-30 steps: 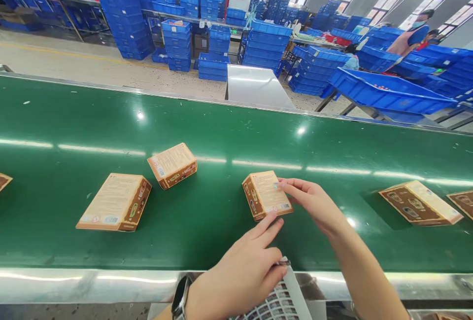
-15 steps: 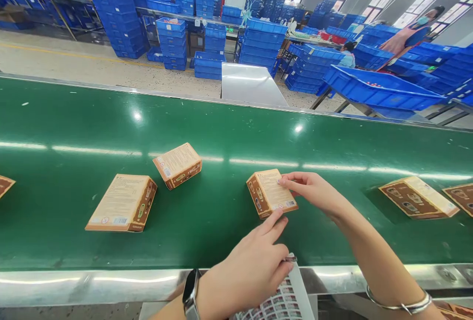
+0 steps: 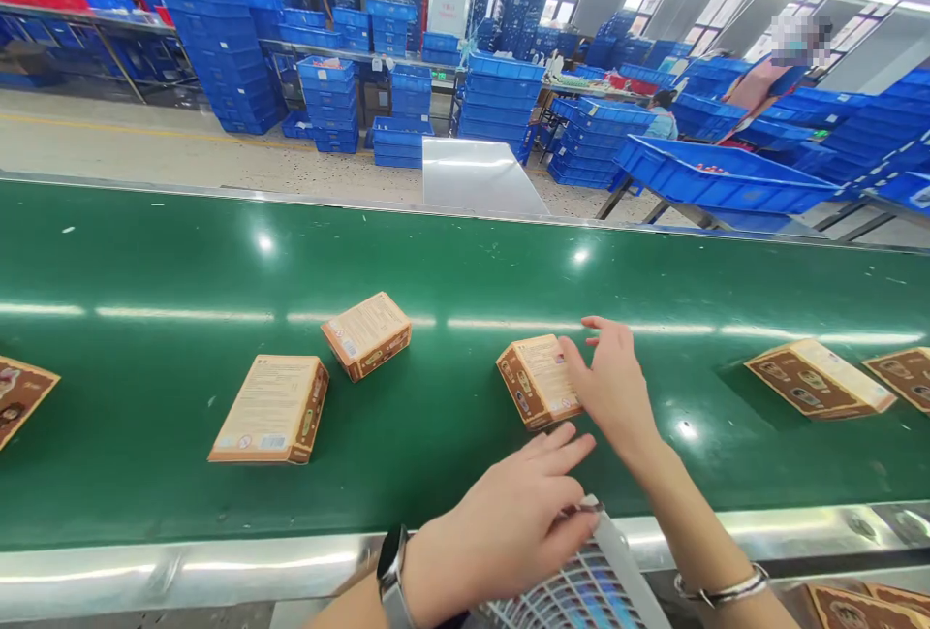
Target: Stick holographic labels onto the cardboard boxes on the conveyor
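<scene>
My left hand [image 3: 509, 522], with a watch at the wrist, pinches the corner of a sticker sheet [image 3: 581, 595] between thumb and fingers. The sheet has a white grid and hangs over the belt's near edge. Just beyond those fingers lies a small brown and cream carton [image 3: 542, 382] on the green conveyor belt [image 3: 436, 474]. My right hand [image 3: 614, 382], a bangle at its wrist, is over the carton's right side with fingers spread. Its thumb is at the carton's printed top, beside a small dark mark; whether it touches cannot be told.
Two similar cartons, one nearer [image 3: 268, 406] and one farther [image 3: 367, 329], lie to the left. Another [image 3: 818, 377] lies right, with more at both belt ends. Beyond the belt's metal rail stand stacked blue crates [image 3: 501, 96] and a large blue tray [image 3: 727, 173]. People sit and stand farther back.
My right hand's fingers have come off the carton's top and spread apart. My left hand has shifted slightly right with the sticker sheet. The left cartons appear farther right in view.
</scene>
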A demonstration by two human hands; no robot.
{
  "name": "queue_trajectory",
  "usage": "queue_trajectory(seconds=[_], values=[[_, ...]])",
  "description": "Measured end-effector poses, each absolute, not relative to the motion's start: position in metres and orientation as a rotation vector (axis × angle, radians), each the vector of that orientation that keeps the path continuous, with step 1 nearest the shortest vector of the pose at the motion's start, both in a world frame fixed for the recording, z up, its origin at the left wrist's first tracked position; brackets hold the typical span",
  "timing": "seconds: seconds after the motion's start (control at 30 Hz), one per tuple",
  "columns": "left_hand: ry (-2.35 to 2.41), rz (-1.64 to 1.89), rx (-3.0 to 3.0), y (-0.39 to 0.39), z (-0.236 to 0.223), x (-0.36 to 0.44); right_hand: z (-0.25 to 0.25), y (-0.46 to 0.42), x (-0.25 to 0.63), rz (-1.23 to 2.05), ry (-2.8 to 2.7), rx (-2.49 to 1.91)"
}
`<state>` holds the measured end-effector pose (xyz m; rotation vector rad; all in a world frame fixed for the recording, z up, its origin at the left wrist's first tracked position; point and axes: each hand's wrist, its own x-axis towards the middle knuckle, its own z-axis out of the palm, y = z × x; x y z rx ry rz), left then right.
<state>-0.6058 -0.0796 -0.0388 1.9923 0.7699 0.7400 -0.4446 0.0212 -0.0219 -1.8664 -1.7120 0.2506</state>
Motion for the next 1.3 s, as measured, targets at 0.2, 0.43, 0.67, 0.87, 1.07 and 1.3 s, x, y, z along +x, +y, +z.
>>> queue_trajectory(seconds=[0.2,0.43,0.67,0.87,1.07,1.3], values=[[0.981,0.547,1.563,-0.110,-0.019,-0.652,0.004,0.036,-0.521,0.437,-2.030,-1.669],[1.131,0.398,1.453,-0.136,-0.036,-0.703,0.004,0.023,-0.645,0.576,-2.445,-1.633],[1.244,0.586,1.235,-0.139,-0.030,-0.719,0.010,0.038,-0.576,0.630,-2.718,-1.363],[1.104,0.671,1.166,-0.131,-0.030,-0.711,-0.009,0.025,-0.553,0.931,-2.705,-1.242],[1.079,0.647,1.203,-0.133,-0.031,-0.716,-0.026,0.010,-0.618,0.551,-2.457,-1.706],[1.153,0.618,1.188,-0.135,-0.033,-0.738,-0.018,0.017,-0.568,0.447,-2.639,-1.236]])
